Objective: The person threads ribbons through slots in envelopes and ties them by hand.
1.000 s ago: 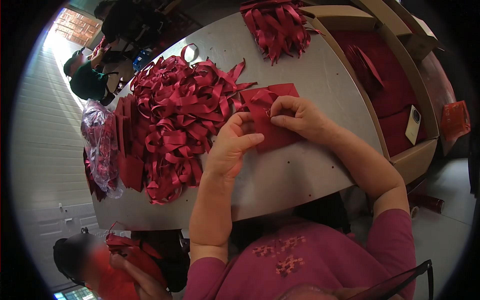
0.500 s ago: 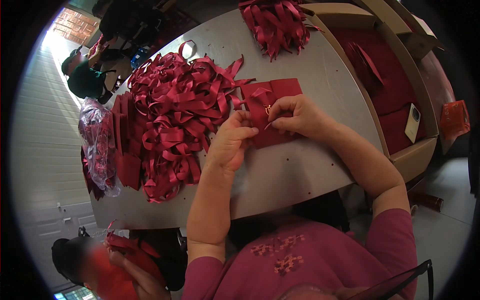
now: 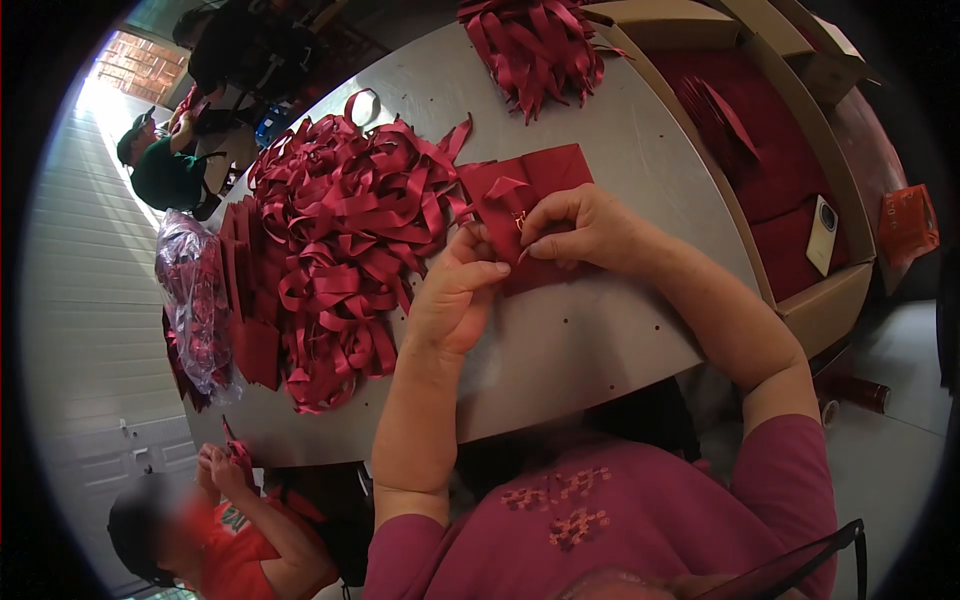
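Under my hands, on the metal table (image 3: pixel 530 360), a dark red envelope (image 3: pixel 553 172) with gold print and a red ribbon at its left part lies at a slant. My left hand (image 3: pixel 465 275) grips the left edge of the envelope with thumb and fingers. Above its lower middle, my right hand (image 3: pixel 575 232) is closed in a pinch beside the gold print; what its fingertips hold is too small to make out. A large heap of loose red ribbons (image 3: pixel 350 200) lies just left of the envelope.
Red envelopes (image 3: pixel 250 330) and a plastic-wrapped bundle (image 3: pixel 190 290) stand at the left. More ribbons (image 3: pixel 530 50) lie at the back. A cardboard box (image 3: pixel 825 310) with red contents and a phone (image 3: pixel 822 237) is at the right. Co-workers sit at lower left (image 3: pixel 265 545) and upper left (image 3: pixel 165 170).
The envelope and both hands have shifted slightly left in view. My right hand has moved down and left over the envelope. The lower-left co-worker has raised their hands.
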`<action>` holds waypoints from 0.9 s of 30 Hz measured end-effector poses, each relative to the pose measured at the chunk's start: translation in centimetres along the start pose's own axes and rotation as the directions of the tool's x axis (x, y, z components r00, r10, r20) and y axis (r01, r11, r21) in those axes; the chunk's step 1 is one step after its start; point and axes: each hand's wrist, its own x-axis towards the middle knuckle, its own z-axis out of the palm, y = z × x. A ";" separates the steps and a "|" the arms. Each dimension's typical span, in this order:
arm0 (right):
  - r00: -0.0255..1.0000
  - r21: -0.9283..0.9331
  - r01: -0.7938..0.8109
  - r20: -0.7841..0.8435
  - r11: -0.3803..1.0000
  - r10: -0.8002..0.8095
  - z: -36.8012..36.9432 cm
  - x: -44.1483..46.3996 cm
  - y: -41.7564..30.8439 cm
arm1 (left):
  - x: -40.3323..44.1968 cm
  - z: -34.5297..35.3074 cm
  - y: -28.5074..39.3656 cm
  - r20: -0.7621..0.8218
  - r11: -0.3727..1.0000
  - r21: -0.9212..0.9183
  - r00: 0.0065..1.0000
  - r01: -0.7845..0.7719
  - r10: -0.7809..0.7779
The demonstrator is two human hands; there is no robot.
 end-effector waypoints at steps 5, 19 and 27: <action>0.997 0.007 0.059 0.052 0.998 -0.060 0.0 0.1 0.2 | 0.1 -0.2 -0.6 -0.048 0.997 0.060 0.998 -0.041 0.044; 0.995 -0.081 0.101 0.004 0.992 -0.101 1.1 0.1 0.7 | 0.2 -0.2 -0.4 -0.268 0.996 0.088 0.962 -0.023 0.046; 0.958 -0.236 0.229 -0.118 0.945 -0.261 2.1 0.2 1.1 | 0.3 0.2 -1.1 -0.202 0.951 0.264 0.955 -0.159 0.216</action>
